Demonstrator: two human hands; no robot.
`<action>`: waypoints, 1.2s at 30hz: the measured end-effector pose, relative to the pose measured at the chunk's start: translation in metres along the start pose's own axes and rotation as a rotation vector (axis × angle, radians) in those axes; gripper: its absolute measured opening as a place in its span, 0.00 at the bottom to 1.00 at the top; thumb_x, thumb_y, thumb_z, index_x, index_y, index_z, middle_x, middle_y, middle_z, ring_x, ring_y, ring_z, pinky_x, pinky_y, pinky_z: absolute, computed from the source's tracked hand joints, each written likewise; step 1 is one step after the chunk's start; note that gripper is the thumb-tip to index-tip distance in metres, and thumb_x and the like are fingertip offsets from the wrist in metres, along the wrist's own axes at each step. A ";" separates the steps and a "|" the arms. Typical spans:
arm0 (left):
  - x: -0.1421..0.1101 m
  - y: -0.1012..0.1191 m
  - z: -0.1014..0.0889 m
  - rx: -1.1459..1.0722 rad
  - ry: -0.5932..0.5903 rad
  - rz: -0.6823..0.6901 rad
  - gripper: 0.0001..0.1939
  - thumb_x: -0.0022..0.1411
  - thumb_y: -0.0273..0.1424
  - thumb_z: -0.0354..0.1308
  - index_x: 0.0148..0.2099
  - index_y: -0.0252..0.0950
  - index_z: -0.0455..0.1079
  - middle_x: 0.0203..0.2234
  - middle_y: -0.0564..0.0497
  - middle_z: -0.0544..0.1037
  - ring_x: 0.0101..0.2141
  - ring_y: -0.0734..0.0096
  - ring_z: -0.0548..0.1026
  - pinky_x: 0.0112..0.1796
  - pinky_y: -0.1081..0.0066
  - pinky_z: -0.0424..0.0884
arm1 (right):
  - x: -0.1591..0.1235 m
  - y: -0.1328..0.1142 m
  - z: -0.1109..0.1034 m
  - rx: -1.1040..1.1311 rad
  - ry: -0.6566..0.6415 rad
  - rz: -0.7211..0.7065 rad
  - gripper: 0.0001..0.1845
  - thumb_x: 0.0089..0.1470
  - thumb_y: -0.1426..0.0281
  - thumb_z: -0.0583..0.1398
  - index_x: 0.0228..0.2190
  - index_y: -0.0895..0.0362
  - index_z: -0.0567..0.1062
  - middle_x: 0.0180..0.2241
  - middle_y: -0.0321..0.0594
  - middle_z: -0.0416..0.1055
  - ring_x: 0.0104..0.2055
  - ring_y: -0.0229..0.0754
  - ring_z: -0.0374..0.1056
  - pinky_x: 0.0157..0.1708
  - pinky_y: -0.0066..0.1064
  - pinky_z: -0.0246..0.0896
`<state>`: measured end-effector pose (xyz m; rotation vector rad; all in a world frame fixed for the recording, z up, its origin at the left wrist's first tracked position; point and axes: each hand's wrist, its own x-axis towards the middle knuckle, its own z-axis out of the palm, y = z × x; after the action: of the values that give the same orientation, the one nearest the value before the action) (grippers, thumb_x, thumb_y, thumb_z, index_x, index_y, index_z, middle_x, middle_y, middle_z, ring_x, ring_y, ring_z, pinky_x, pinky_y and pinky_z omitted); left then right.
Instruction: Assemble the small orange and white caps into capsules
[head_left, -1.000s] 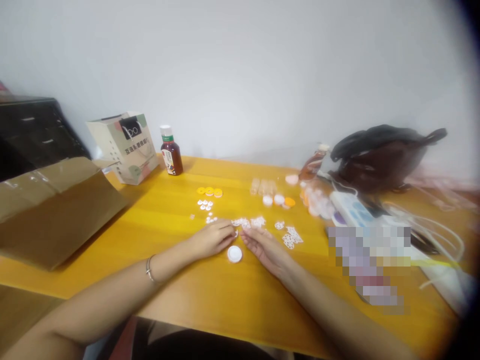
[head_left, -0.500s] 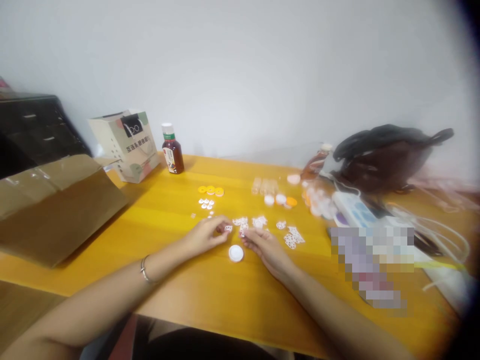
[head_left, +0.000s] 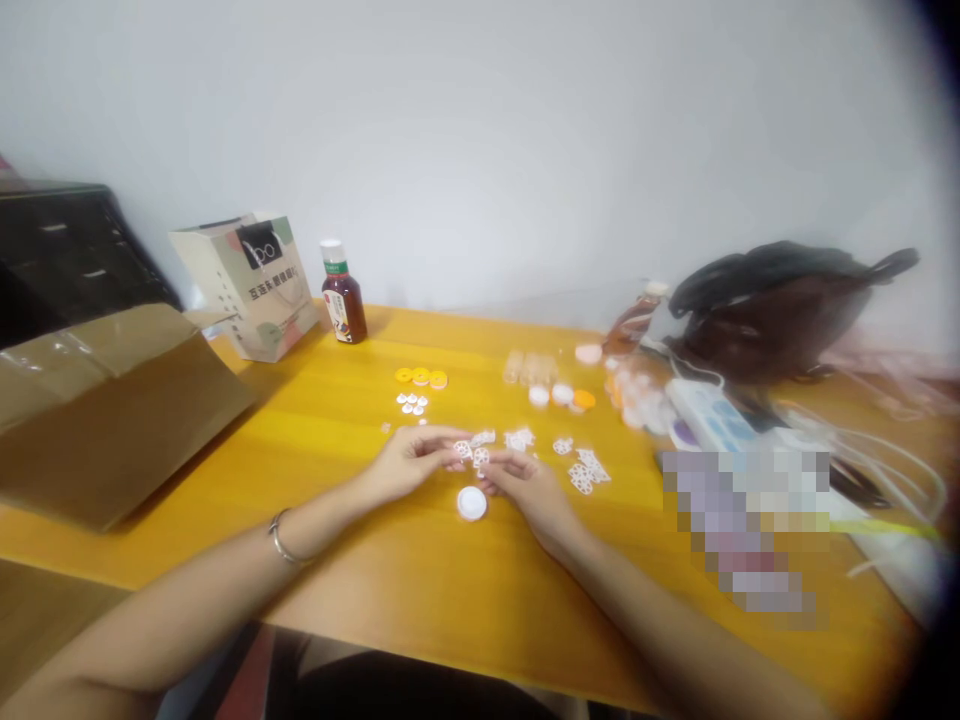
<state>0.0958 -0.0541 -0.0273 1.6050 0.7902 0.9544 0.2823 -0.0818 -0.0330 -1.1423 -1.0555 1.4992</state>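
My left hand (head_left: 411, 462) and my right hand (head_left: 525, 485) meet over a yellow wooden table (head_left: 420, 580). Both pinch a small white lattice piece (head_left: 471, 454) held between their fingertips. A round white cap (head_left: 472, 503) lies on the table just below the hands. More white lattice pieces (head_left: 585, 470) are scattered to the right. Small white bits (head_left: 412, 403) and three yellow rings (head_left: 421, 377) lie beyond the left hand. A bracelet sits on my left wrist.
An open cardboard box (head_left: 105, 410) sits at the left, with a paper bag (head_left: 251, 285) and a dark bottle (head_left: 342, 293) behind it. A dark bag (head_left: 765, 310), a power strip (head_left: 709, 415), white cables and small caps (head_left: 559, 395) crowd the right side.
Both hands lifted slightly and came together; the left hand picked up a white lattice piece and now both hands pinch it.
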 end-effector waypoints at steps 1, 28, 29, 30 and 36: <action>0.000 0.000 0.001 -0.012 -0.004 -0.005 0.15 0.55 0.29 0.57 0.46 0.32 0.68 0.30 0.48 0.77 0.30 0.74 0.75 0.38 0.68 0.72 | 0.000 0.000 0.000 -0.016 -0.010 -0.005 0.11 0.36 0.67 0.66 0.25 0.59 0.74 0.20 0.35 0.73 0.23 0.33 0.68 0.28 0.26 0.62; 0.016 0.002 -0.014 0.359 -0.249 0.213 0.11 0.57 0.31 0.55 0.42 0.34 0.71 0.32 0.48 0.74 0.34 0.73 0.71 0.38 0.73 0.66 | -0.003 -0.003 0.002 0.100 -0.182 0.081 0.09 0.39 0.66 0.65 0.26 0.58 0.77 0.22 0.36 0.74 0.25 0.33 0.68 0.31 0.25 0.63; 0.016 0.002 -0.015 0.379 -0.257 0.212 0.11 0.58 0.31 0.54 0.43 0.34 0.71 0.32 0.48 0.74 0.33 0.73 0.71 0.37 0.74 0.66 | -0.003 -0.003 0.002 0.099 -0.188 0.081 0.09 0.39 0.66 0.65 0.26 0.58 0.77 0.22 0.36 0.74 0.26 0.33 0.68 0.31 0.25 0.63; 0.015 0.003 -0.015 0.400 -0.265 0.217 0.11 0.58 0.31 0.54 0.43 0.34 0.71 0.32 0.48 0.74 0.33 0.73 0.71 0.37 0.74 0.66 | -0.002 -0.003 0.001 0.095 -0.194 0.080 0.09 0.40 0.66 0.65 0.26 0.58 0.77 0.22 0.36 0.74 0.26 0.32 0.68 0.31 0.25 0.63; 0.014 0.002 -0.015 0.490 -0.280 0.264 0.13 0.60 0.31 0.52 0.46 0.37 0.70 0.34 0.48 0.75 0.34 0.73 0.71 0.38 0.73 0.66 | -0.001 -0.001 0.000 0.017 -0.181 0.042 0.08 0.40 0.66 0.64 0.24 0.58 0.77 0.21 0.35 0.73 0.24 0.32 0.67 0.29 0.24 0.62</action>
<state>0.0895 -0.0357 -0.0214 2.2568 0.6556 0.7222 0.2824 -0.0824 -0.0317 -1.0373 -1.1444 1.6662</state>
